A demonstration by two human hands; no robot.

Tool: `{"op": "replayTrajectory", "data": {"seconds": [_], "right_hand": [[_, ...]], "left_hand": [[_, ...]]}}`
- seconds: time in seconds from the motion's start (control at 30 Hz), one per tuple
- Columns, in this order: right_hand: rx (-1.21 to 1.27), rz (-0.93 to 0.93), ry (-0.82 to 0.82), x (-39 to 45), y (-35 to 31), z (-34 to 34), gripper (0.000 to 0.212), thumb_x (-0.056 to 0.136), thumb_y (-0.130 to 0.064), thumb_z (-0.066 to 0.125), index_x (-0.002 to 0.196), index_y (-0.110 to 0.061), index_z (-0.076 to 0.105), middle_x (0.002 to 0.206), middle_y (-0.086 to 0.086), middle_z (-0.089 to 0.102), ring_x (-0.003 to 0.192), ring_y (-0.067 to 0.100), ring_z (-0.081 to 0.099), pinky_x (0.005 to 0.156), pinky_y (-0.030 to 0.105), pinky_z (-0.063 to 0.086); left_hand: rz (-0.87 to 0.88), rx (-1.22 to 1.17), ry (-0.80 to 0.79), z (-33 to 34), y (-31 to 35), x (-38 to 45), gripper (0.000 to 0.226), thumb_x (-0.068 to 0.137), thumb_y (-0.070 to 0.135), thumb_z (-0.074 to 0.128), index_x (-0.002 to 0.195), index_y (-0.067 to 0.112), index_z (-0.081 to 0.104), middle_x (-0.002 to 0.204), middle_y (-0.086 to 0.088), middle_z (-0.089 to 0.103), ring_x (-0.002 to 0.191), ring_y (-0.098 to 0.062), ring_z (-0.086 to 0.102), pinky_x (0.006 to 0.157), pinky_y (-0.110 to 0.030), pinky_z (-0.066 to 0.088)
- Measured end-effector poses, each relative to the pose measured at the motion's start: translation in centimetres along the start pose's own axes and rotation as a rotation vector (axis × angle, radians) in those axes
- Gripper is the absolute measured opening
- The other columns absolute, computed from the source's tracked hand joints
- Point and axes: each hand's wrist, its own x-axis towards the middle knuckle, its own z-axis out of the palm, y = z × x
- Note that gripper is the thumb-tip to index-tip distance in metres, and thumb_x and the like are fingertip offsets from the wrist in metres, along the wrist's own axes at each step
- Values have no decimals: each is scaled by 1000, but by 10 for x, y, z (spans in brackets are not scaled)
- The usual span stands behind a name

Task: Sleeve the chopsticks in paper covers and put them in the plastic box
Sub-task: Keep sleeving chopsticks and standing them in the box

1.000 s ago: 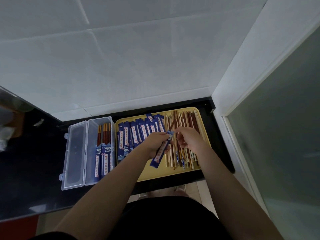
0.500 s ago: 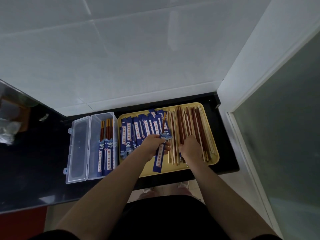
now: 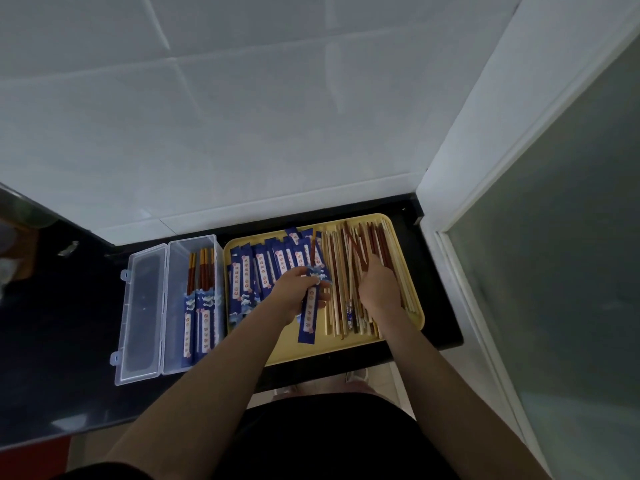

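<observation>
While gripping sleeve (image 3: 310, 308), left hand (image 3: 297, 292).

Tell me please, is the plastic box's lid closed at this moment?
No, the plastic box lies open, its lid folded flat to the left.

Clear glossy plastic box (image 3: 145, 306); printed blue paper covers (image 3: 246, 275); wooden chopsticks (image 3: 367, 251) on a matt yellow tray (image 3: 294, 351); shiny black surface (image 3: 52, 358).

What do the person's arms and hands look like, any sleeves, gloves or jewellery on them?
Both forearms are bare up to the bottom edge of the picture, with no sleeves in view. The left hand and right hand wear no gloves, and no rings, watch or bracelets show. Below the arms, dark black clothing covers the body.
</observation>
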Motion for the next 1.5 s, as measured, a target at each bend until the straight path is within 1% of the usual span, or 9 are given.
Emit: {"op": "replayTrajectory", "data": {"seconds": [0.07,0.2,0.33,0.6,0.9,1.07,1.2,1.33,1.5], "right_hand": [[68,-88,-22,-2,-7,-12,42,101,-9,48,141,-23,45,96,1,66,77,12,64,77,31,57],[432,-33,-123,-7,-33,-39,21,104,-17,46,115,-18,63,96,4,70,75,20,72,71,33,62],[867,-65,-245,-10,-65,-70,14,103,-10,50,110,-9,62,96,10,76,80,23,75,66,30,59],[756,-327,90,-11,-103,-90,30,108,-27,44,92,-9,64,59,5,63,46,9,55,52,18,47],[689,-359,152,-2,-138,-76,34,108,-29,41,90,-12,63,58,3,60,45,5,52,57,24,43],[564,-385,88,-2,-151,-59,32,108,-30,41,93,-12,62,61,1,61,45,2,53,55,18,45],[366,-339,-165,-2,-155,-32,42,109,-37,35,92,-10,62,69,5,64,47,3,52,56,20,44],[245,-357,-410,-10,-151,-9,45,108,-45,33,104,-20,71,88,8,68,71,12,60,66,24,46],[301,-318,-425,-14,-152,3,37,107,-45,38,107,-31,72,110,-1,70,100,16,64,89,35,48]], "left_hand": [[19,-30,3,1,4,-1,15,101,4,48,112,12,55,95,-18,69,73,-26,66,77,-43,56],[51,-43,65,-1,8,2,16,98,5,48,112,7,56,86,-16,67,69,-25,63,66,-41,57],[35,-159,100,-8,13,1,20,98,16,45,91,10,63,61,-6,58,51,-18,53,52,-30,45],[94,-130,157,-26,22,-3,25,94,19,41,77,12,58,67,-5,55,56,-15,47,55,-28,39],[186,90,216,-57,29,-3,29,91,19,40,68,12,57,60,-6,56,54,-20,46,57,-32,38],[210,69,200,-67,29,-7,29,91,19,39,69,10,55,61,-7,56,49,-17,44,53,-30,37],[262,74,87,-69,33,-13,30,92,20,35,64,14,45,54,-3,45,46,-16,36,48,-29,31],[260,74,2,-77,35,-15,37,98,23,31,61,19,34,51,2,34,46,-15,27,47,-27,27],[208,114,-89,-88,34,-21,41,101,34,32,62,20,35,55,1,33,47,-16,29,49,-28,29]]}}
